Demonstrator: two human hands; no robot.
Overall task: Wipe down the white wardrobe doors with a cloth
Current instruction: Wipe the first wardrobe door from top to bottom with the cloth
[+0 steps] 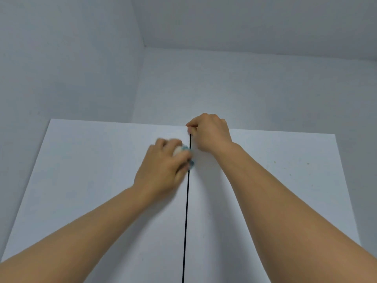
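the cloth [184,155], a small white and teal wad, sits bunched under the left hand [163,166] against the left wardrobe door [91,180], right at the dark gap [186,201] between the two doors and near their top edge. the left hand's fingers are curled over the wad and grip it, so only a bit of cloth shows past the knuckles; the hand is blurred, so how firmly it presses i cannot tell. the right hand [210,132] is at the top corner of the right wardrobe door [275,190], fingers curled and apparently hooked over that door's edge where the gap meets the top. above are plain grey walls and ceiling [224,78]. a few small specks [274,161] mark the right door, well apart from the cloth. the risks from here, as i judge them: the wad could catch in the gap or slip from the grip at this reach; a pull by the right hand could swing its door open and pinch fingers; and the specks could be missed if wiping stays by the seam.
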